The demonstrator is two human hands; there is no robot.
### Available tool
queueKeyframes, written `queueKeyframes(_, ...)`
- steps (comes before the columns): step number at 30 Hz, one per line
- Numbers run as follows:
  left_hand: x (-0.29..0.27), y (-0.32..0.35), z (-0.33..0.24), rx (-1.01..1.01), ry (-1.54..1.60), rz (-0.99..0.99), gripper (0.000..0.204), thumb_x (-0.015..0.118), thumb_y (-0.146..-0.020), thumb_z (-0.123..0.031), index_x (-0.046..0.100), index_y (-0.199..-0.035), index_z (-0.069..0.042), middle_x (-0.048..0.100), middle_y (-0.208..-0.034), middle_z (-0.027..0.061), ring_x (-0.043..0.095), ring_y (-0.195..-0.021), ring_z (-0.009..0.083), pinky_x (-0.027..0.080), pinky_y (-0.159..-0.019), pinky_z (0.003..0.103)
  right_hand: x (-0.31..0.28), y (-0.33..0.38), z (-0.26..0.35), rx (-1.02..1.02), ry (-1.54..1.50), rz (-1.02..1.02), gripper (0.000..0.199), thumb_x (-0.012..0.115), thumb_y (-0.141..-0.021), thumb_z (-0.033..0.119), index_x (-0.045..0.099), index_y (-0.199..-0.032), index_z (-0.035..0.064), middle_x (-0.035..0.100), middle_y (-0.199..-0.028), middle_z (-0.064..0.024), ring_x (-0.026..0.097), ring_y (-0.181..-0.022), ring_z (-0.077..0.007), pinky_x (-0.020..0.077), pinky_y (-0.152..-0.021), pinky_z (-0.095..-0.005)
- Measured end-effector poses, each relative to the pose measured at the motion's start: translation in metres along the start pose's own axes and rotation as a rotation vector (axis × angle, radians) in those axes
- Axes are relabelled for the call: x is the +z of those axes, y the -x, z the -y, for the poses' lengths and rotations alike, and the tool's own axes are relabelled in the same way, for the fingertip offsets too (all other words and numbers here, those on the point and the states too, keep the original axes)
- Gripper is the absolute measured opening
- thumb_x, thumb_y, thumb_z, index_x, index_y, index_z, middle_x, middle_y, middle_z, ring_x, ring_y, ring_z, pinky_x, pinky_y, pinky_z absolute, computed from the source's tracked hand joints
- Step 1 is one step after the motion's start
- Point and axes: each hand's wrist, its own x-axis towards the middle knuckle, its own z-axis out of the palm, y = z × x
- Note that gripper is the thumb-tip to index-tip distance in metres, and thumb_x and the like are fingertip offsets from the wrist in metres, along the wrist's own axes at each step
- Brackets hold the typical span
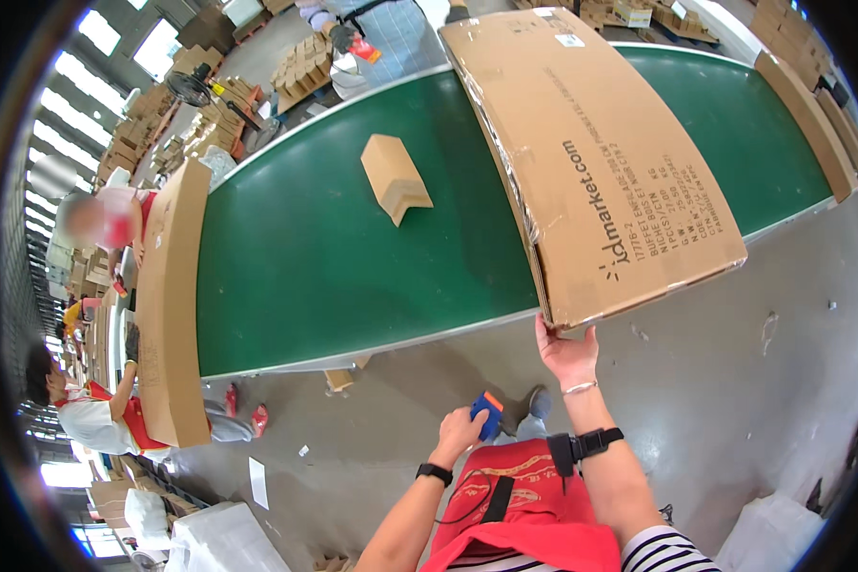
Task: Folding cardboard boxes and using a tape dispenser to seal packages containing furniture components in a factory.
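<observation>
A large flat cardboard box (543,86) with dark printing and clear tape along its edges lies across the green conveyor belt (353,296), its near end jutting past the belt's edge. My right hand (570,355) grips that near end at its left corner, fingers under the edge and thumb to the right. Lower and to the left, my left hand (459,434) is closed around a small blue tool with an orange edge (488,412); its exact kind does not show. On the belt left of the box lies a folded cardboard corner piece (391,176).
Another long cardboard box (167,315) spans the belt's left end, with co-workers (105,415) beside it. Across the belt stands a person in a light blue garment (391,48), holding a red object. More boxes (844,133) lie at the right end. Cardboard scraps (338,379) lie below the belt.
</observation>
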Motion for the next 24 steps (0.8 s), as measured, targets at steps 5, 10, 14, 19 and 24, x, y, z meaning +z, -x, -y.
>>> queueKeyframes(5, -0.033, 0.032, 0.008, -0.055, 0.191, -0.041, 0.052, 0.061, -0.090, -0.047, 0.069, -0.084, 0.004, 0.068, -0.073, 0.0199, 0.067, -0.069, 0.0327, 0.052, -0.067, 0.042, -0.016, -0.055, 0.011, -0.167, -0.056, -0.051, 0.061, 0.048, -0.092, 0.050, 0.057, -0.123, -0.0014, 0.061, -0.120, -0.0206, 0.059, -0.111, -0.0419, 0.0474, -0.103, -0.0558)
queueKeyframes(10, -0.068, 0.062, -0.023, -0.071, 0.800, -0.030, 0.039, 0.062, -0.096, -0.035, 0.069, -0.090, 0.004, 0.069, -0.077, 0.0082, 0.065, -0.071, 0.0180, 0.050, -0.062, 0.035, -0.026, -0.057, 0.033, -0.237, 0.133, -0.176, 0.058, 0.046, -0.095, 0.049, 0.057, -0.125, 0.0011, 0.061, -0.120, -0.0194, 0.060, -0.113, -0.0395, 0.0456, -0.103, -0.0569)
queueKeyframes(14, -0.101, 0.085, -0.080, 0.164, 1.142, -0.024, 0.028, 0.059, -0.101, -0.022, 0.065, -0.105, 0.005, 0.067, -0.090, 0.0038, 0.063, -0.079, 0.0087, 0.052, -0.066, 0.027, -0.049, -0.024, 0.063, -0.154, 0.653, -0.216, 0.056, 0.043, -0.099, 0.049, 0.053, -0.128, 0.0009, 0.064, -0.114, -0.0141, 0.063, -0.105, -0.0357, 0.0487, -0.094, -0.0561)
queueKeyframes(19, -0.085, 0.085, -0.117, 0.461, 1.124, -0.086, 0.030, 0.060, -0.100, -0.018, 0.061, -0.118, 0.005, 0.067, -0.101, 0.0052, 0.065, -0.089, 0.0106, 0.053, -0.079, 0.026, 0.033, 0.129, -0.045, 0.280, 1.200, 0.245, 0.046, 0.050, -0.102, 0.040, 0.063, -0.115, -0.0023, 0.069, -0.108, -0.0120, 0.066, -0.102, -0.0224, 0.0529, -0.090, -0.0428)
queueKeyframes(24, -0.103, 0.083, -0.141, 0.945, 0.432, -0.417, 0.020, 0.064, -0.096, -0.014, 0.069, -0.109, 0.000, 0.069, -0.102, 0.0118, 0.064, -0.092, 0.0167, 0.051, -0.081, 0.030, 0.041, 0.160, -0.041, -0.209, 1.501, 0.407, 0.034, 0.072, -0.091, 0.015, 0.063, -0.119, -0.0025, 0.068, -0.111, -0.0072, 0.065, -0.096, -0.0113, 0.0542, -0.084, -0.0268)
